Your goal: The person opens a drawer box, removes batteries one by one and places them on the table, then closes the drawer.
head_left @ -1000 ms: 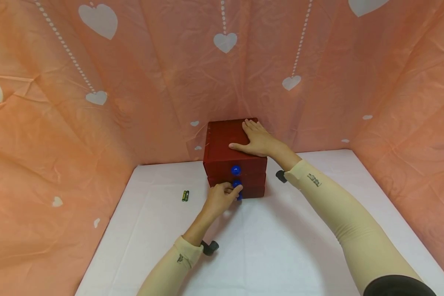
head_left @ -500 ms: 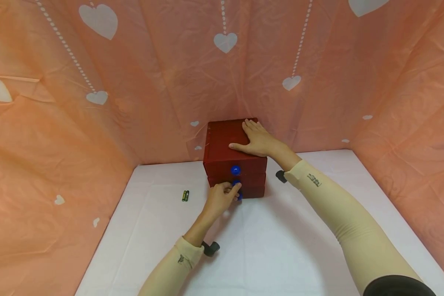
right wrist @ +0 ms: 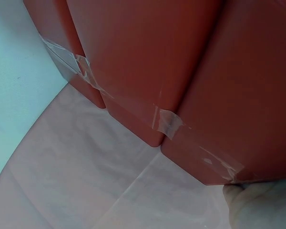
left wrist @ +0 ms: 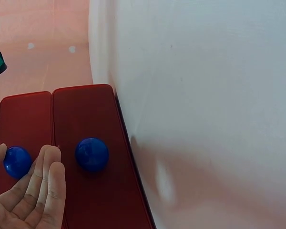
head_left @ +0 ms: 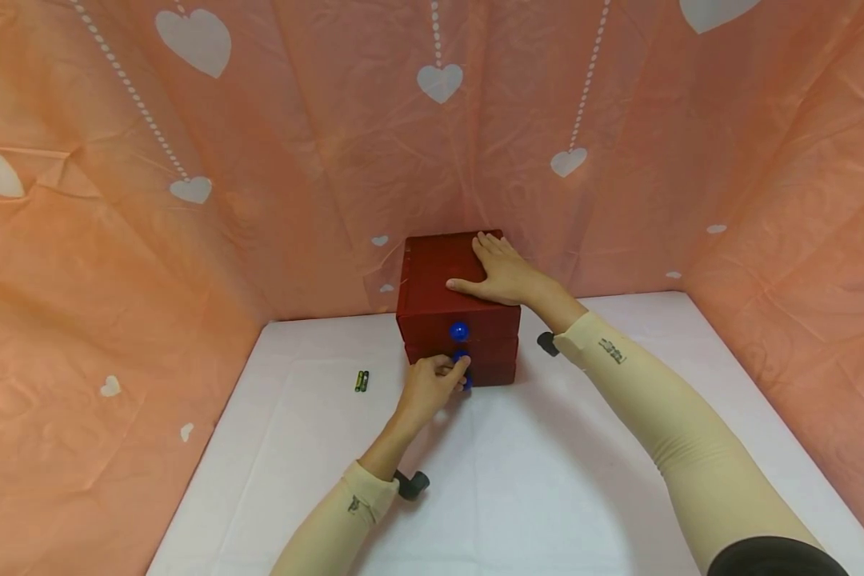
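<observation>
A dark red chest of drawers (head_left: 435, 276) with three tiers and round blue knobs stands at the back of the table. My left hand (head_left: 426, 390) is at its front, thumb and fingers pinching the middle knob (left wrist: 17, 162). Below that, the bottom knob (left wrist: 92, 154) shows whole in the left wrist view, beside my fingertips. The top knob (head_left: 459, 331) is untouched by either hand. Spread flat, my right hand (head_left: 502, 274) rests on the right part of the chest's top. All the drawers look closed.
Two small batteries (head_left: 362, 382) lie side by side on the white tabletop (head_left: 317, 480), left of the chest. A peach cloth (head_left: 331, 160) with white hearts hangs behind and at both sides. Clear tape (right wrist: 170, 123) crosses the seams on the chest's side.
</observation>
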`<control>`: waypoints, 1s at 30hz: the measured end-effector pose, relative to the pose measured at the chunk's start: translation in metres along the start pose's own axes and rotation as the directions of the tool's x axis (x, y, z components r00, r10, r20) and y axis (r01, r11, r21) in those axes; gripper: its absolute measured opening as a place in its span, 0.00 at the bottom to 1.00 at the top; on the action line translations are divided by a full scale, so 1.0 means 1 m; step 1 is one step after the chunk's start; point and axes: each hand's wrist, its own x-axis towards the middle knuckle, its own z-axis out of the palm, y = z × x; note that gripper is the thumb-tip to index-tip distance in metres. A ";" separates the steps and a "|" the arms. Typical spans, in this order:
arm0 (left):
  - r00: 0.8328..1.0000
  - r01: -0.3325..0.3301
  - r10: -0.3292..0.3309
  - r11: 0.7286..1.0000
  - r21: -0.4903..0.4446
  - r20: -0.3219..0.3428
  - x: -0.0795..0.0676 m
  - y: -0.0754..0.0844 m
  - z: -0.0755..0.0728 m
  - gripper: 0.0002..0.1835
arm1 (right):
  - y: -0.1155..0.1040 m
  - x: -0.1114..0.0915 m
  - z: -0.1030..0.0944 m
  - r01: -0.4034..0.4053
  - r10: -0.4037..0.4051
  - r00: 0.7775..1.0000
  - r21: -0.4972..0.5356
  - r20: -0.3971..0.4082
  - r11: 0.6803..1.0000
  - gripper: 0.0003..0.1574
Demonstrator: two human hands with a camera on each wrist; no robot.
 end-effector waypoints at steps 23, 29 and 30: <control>0.999 0.041 -0.044 0.996 -0.075 -0.030 0.000 0.007 0.003 0.27 | -0.001 -0.002 -0.001 -0.001 0.001 1.000 0.001 0.002 1.000 0.70; 0.998 0.037 -0.040 0.996 -0.087 -0.039 0.000 0.006 0.004 0.24 | 0.000 -0.001 0.000 0.002 -0.002 1.000 0.002 0.001 1.000 0.70; 0.999 0.034 -0.038 0.995 -0.091 -0.039 0.000 0.006 0.004 0.24 | -0.001 -0.001 -0.001 0.002 -0.002 1.000 0.004 0.001 1.000 0.70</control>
